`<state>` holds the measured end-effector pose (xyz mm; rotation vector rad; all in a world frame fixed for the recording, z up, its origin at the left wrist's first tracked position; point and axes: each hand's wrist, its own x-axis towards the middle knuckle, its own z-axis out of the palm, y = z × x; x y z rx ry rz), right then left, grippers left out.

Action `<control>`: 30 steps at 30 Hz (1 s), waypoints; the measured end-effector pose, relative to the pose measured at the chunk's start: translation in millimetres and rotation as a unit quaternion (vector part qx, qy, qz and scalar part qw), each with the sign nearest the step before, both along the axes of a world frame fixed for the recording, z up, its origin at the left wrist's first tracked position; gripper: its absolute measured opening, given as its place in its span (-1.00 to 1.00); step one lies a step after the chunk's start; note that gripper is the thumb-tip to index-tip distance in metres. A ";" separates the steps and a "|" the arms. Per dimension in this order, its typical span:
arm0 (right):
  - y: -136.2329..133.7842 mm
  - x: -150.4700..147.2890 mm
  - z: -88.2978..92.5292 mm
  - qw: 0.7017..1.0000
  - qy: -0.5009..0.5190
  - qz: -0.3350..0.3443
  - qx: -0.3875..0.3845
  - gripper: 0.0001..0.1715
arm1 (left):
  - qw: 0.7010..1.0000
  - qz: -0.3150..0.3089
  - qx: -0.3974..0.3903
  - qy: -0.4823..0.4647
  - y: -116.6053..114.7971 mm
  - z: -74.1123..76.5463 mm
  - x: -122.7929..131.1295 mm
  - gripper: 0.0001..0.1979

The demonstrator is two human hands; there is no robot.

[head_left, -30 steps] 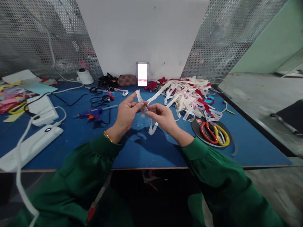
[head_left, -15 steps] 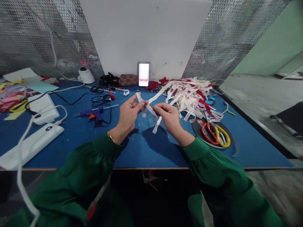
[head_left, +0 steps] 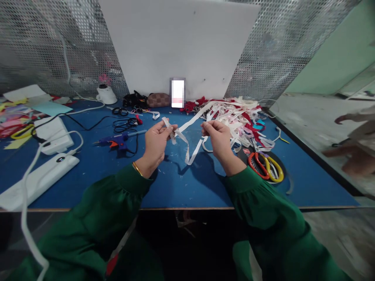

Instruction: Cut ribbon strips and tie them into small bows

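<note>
Over the middle of the blue table, my left hand (head_left: 156, 143) pinches a white ribbon (head_left: 191, 158) between thumb and fingers. A short piece of it stands up past the fingertips, crossing another bit of ribbon. From there the ribbon droops in a loop close to the tabletop and rises towards my right hand (head_left: 219, 140), whose thumb and forefinger are closed on its other end. Behind the hands, a straight white strip (head_left: 195, 118) stretches from near my left fingers to a tangled heap of white and red ribbons (head_left: 231, 117).
Scissors with red and yellow handles (head_left: 267, 167) lie on a dark disc at the right. A blue glue gun (head_left: 117, 141) lies left of my left hand. White power strips (head_left: 39, 179) and cables occupy the left side. A lit phone (head_left: 177, 93) leans at the back. A blurred person (head_left: 360, 144) is at far right.
My right hand has moved right, away from my left hand, drawing the ribbon out into a longer hanging loop. My left hand has shifted slightly left. A person has come into view at far right.
</note>
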<state>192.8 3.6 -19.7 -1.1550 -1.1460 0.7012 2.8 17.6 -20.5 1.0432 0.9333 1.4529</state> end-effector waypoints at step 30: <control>-27.4 -29.3 -2.4 0.956 -0.242 0.165 -0.037 -0.61 | 0.997 -0.074 0.012 -0.006 -9.5 5.5 5.1 -0.52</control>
